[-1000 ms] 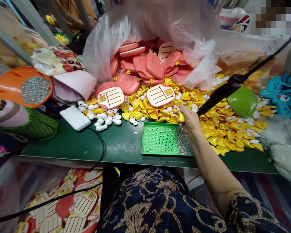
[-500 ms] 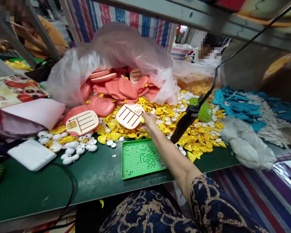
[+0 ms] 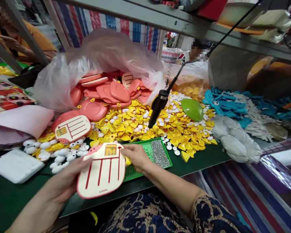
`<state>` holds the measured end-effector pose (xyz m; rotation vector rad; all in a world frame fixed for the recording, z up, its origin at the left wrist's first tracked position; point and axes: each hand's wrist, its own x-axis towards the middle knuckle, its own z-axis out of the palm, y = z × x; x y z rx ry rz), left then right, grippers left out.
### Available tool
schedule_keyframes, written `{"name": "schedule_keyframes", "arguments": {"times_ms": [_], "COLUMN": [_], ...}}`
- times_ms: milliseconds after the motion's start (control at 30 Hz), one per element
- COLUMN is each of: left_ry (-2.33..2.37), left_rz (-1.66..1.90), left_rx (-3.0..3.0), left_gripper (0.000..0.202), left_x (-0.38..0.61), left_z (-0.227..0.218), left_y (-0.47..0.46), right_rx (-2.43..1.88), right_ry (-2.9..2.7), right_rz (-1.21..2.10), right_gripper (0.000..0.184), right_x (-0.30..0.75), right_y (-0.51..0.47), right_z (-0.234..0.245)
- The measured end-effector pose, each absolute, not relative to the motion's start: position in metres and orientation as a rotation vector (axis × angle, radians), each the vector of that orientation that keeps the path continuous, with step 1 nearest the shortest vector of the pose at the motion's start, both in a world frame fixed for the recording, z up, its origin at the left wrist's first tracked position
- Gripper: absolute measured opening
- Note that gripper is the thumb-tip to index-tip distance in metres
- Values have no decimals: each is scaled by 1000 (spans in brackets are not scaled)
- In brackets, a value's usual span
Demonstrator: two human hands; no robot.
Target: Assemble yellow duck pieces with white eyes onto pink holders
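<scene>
While both hands are above the green table (image 3: 21,197), the left hand (image 3: 65,179) is half closed and has hold of the left edge of a cream and pink board (image 3: 102,171), which is lifted over the table. Just beside it, the right hand (image 3: 135,157) is almost closed, and its fingers pinch a small yellow piece (image 3: 128,160) at the board's right edge, above a green tray (image 3: 135,174).
</scene>
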<state>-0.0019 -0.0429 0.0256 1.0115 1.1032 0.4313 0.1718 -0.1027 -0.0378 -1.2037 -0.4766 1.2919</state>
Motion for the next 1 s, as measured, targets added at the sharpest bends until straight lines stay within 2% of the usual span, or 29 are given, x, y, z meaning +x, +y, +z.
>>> {"name": "schedule_keyframes", "arguments": {"times_ms": [67, 167, 267, 367, 567, 767, 867, 933, 1000], "left_ry": [1026, 961, 951, 958, 858, 782, 805, 811, 815], "left_rz": [228, 167, 156, 160, 267, 326, 364, 381, 389], "left_rx": [882, 794, 760, 737, 697, 661, 663, 664, 672], "left_gripper": [54, 50, 41, 39, 40, 41, 41, 41, 41], "left_x": [22, 37, 34, 31, 28, 15, 6, 1, -2], "left_z": [15, 0, -12, -20, -25, -32, -34, -33, -32], "left_y": [-36, -37, -41, -46, -64, -83, -91, -97, -103], "right_rx": [-1475, -2044, -2304, -2517, -2590, -2313, -2184, -2118, -2037], "right_ry": [-661, -813, -705, -721, -1029, -929, -633, -573, -824], "right_rz": [1081, 556, 274, 190, 152, -430, -272, 120, 650], "right_gripper": [28, 31, 37, 41, 27, 30, 32, 34, 36], "right_x": [190, 251, 324, 369, 385, 395, 376, 349, 316], "right_y": [-120, -152, -183, -198, -192, -183, -203, -217, -223], "right_z": [-43, -50, -59, -73, -99, -98, -77, -64, -58]}}
